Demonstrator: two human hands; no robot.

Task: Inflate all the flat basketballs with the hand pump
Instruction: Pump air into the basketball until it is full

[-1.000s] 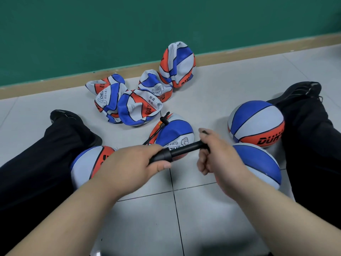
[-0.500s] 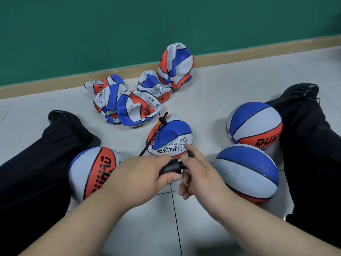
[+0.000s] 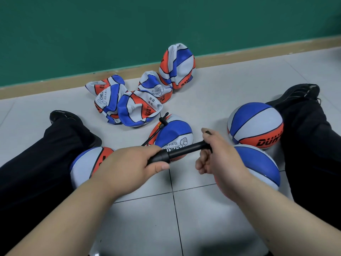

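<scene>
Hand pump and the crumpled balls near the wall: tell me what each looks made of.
The hand pump looks like black plastic, smooth, with a dull sheen along its shaft. The crumpled balls seem thin rubber or synthetic skin, matte; the panels fold and crease sharply.

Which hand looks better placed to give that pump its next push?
The right hand, probably. It grips the handle end of the hand pump, whose shaft is drawn out and ready to be pushed in. The left hand grips the barrel and seems better placed to steady it.
</scene>
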